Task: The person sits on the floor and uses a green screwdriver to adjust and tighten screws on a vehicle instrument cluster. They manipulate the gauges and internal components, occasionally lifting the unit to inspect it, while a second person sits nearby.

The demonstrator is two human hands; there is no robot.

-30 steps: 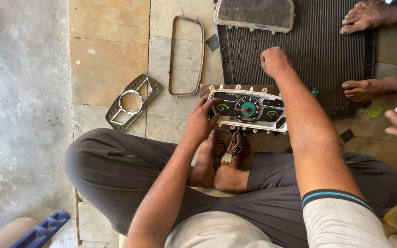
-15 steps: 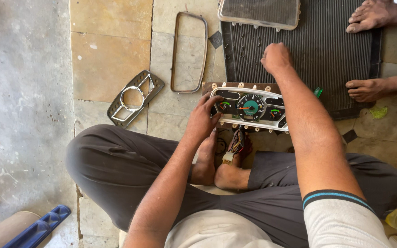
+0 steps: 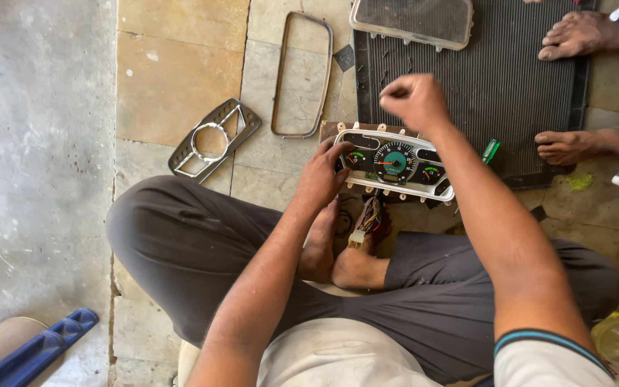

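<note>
Tiled floor (image 3: 180, 79): my left hand (image 3: 322, 175) clasps the gauge cluster (image 3: 394, 163); right hand (image 3: 415, 100) perhaps pinches something; cluster may tip.

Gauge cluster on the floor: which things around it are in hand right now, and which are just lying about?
In hand:
- gauge cluster, steadied by the left hand
- right hand, closed in a fist above the cluster; anything in its grip is hidden
- wire bundle with plug under the cluster

Lying about:
- silver bezel plate
- thin frame ring
- clear cover
- black ribbed mat
- green-handled tool
</note>
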